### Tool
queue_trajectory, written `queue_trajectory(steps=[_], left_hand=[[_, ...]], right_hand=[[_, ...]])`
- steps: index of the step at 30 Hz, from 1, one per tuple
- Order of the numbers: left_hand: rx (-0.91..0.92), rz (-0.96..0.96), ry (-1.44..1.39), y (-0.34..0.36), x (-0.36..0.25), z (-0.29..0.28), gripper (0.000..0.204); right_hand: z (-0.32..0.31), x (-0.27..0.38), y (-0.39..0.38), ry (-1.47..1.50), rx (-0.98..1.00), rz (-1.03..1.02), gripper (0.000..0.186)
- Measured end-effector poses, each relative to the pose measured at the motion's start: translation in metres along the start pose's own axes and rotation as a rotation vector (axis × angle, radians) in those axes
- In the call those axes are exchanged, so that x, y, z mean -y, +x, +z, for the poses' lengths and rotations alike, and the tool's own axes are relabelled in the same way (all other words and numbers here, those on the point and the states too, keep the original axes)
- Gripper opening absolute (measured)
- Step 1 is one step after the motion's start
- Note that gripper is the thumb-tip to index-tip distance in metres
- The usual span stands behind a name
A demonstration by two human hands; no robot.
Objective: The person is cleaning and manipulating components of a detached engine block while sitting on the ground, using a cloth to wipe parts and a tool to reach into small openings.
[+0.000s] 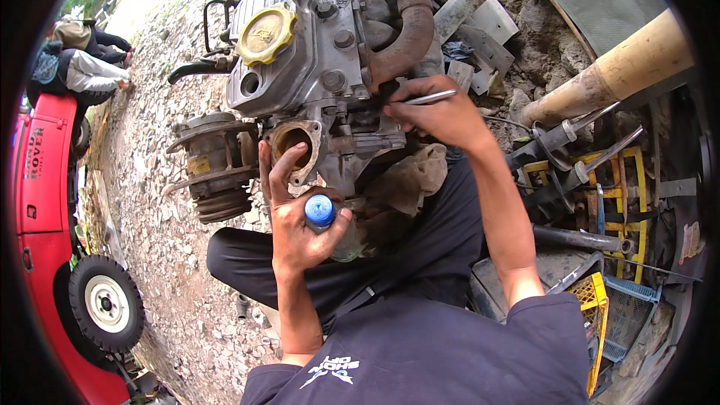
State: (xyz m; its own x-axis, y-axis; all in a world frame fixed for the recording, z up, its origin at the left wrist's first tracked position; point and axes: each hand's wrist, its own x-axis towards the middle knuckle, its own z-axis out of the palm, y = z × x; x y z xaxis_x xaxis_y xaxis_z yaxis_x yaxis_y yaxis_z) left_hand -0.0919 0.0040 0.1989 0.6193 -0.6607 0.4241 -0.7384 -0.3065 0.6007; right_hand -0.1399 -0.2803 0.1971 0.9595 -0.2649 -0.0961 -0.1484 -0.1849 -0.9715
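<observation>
A dirty metal engine (292, 67) with a yellow oil cap (265, 34) stands in front of me. My left hand (304, 232) grips a clear bottle with a blue cap (320, 211) below the engine's round flanged opening (307, 169); a finger reaches into that opening. My right hand (439, 112) holds a slim silver tool (439, 97) against the engine, below the rusty curved pipe (405, 45); what its far end touches is hidden. A pulley unit (214, 165) sits left of the flange. A brown rag (409, 180) lies under the engine.
A red vehicle (45, 195) is at the far left, with people (90, 75) sitting near its upper end on the stony ground (165, 270). On my right are a bamboo pole (615, 67), metal struts (570, 172), yellow crates (592, 307), a blue crate (630, 315) and loose scrap.
</observation>
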Motion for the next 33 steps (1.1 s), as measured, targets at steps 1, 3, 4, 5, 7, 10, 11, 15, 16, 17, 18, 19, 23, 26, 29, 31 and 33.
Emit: queue_trajectory(steps=[1, 3, 4, 5, 7, 10, 11, 15, 16, 17, 18, 19, 23, 26, 29, 31, 33], left_hand=[[0.004, -0.006, 0.005, 0.0, -0.002, 0.001, 0.016], [0.011, -0.018, 0.015, 0.002, -0.005, 0.002, 0.015], [0.008, -0.009, 0.02, 0.002, -0.005, 0.001, 0.014], [0.004, -0.001, 0.025, 0.003, -0.005, 0.001, 0.014], [-0.003, 0.008, 0.001, 0.001, -0.006, 0.001, 0.013], [-0.005, 0.019, 0.032, 0.003, -0.007, 0.0, 0.013], [-0.009, 0.019, 0.031, 0.002, -0.007, 0.0, 0.013], [-0.015, 0.035, 0.029, 0.005, -0.01, 0.004, 0.014], [-0.017, 0.027, 0.042, 0.002, -0.009, 0.002, 0.015], [-0.018, 0.017, 0.047, 0.001, -0.01, 0.001, 0.015], [-0.019, 0.008, 0.052, -0.001, -0.01, 0.001, 0.015], [-0.017, 0.01, 0.049, 0.001, -0.012, 0.003, 0.015], [-0.017, 0.023, 0.08, 0.001, -0.01, 0.003, 0.015], [-0.021, 0.025, 0.072, 0.002, -0.012, 0.004, 0.016], [-0.019, 0.023, 0.064, 0.001, -0.011, 0.003, 0.017], [-0.025, 0.03, 0.079, 0.002, -0.01, 0.002, 0.018], [-0.03, 0.036, 0.079, 0.0, -0.01, 0.003, 0.019]], right_hand=[[0.012, -0.003, -0.001, -0.07, -0.107, -0.082, 0.018], [0.014, -0.009, -0.001, 0.028, -0.028, -0.1, 0.021], [0.004, -0.007, 0.0, 0.033, 0.107, 0.026, 0.022], [0.003, -0.009, 0.003, -0.048, 0.037, -0.062, 0.022], [0.006, -0.012, 0.008, -0.212, -0.104, -0.237, 0.022], [0.003, -0.006, 0.009, 0.008, 0.14, -0.07, 0.023], [-0.005, 0.001, 0.01, 0.015, 0.159, 0.015, 0.022], [0.017, -0.019, 0.017, -0.107, -0.127, -0.271, 0.022], [0.017, -0.014, 0.015, -0.076, -0.047, -0.162, 0.022], [0.01, -0.003, 0.012, -0.05, 0.028, -0.056, 0.022], [0.006, 0.004, 0.012, -0.024, 0.104, 0.05, 0.022], [0.003, -0.001, 0.013, -0.1, 0.047, -0.008, 0.021], [0.022, -0.005, 0.007, 0.044, 0.067, -0.102, 0.017], [0.005, -0.009, 0.018, -0.04, 0.062, 0.013, 0.019], [0.021, -0.018, 0.014, -0.007, 0.007, -0.119, 0.019], [0.003, -0.01, 0.01, -0.039, 0.124, -0.078, 0.019], [0.001, -0.02, 0.014, -0.184, 0.076, -0.193, 0.02]])
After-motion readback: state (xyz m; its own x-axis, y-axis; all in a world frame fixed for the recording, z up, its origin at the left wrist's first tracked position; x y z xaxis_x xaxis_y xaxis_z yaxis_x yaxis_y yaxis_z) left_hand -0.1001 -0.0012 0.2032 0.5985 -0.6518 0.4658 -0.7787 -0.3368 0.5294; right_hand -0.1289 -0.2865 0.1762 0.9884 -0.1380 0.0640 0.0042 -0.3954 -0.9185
